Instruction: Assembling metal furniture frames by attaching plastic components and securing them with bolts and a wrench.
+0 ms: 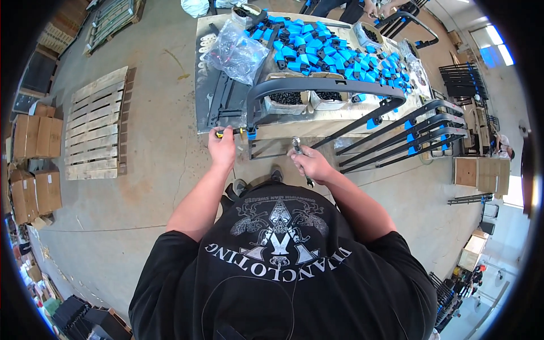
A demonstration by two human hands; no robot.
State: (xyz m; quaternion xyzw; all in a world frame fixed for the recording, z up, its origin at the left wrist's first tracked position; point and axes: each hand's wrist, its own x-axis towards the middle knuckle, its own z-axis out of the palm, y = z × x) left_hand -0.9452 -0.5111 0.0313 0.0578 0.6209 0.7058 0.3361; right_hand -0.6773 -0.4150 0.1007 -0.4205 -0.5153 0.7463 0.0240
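Left hand is clamped on a yellow-handled driver, tip at the blue clamp on the end of the curved grey frame. Right hand is wrapped round a metal ratchet, held ready near the same joint. The frame lies along the bench edge, close to the person. Blue parts are heaped behind; finished frames are stacked to the right.

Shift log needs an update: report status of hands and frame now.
Left hand gripping yellow-handled tool at blue clamp. Right hand holding metal wrench. Curved dark frame lying on workbench. Nothing between hands and frame.
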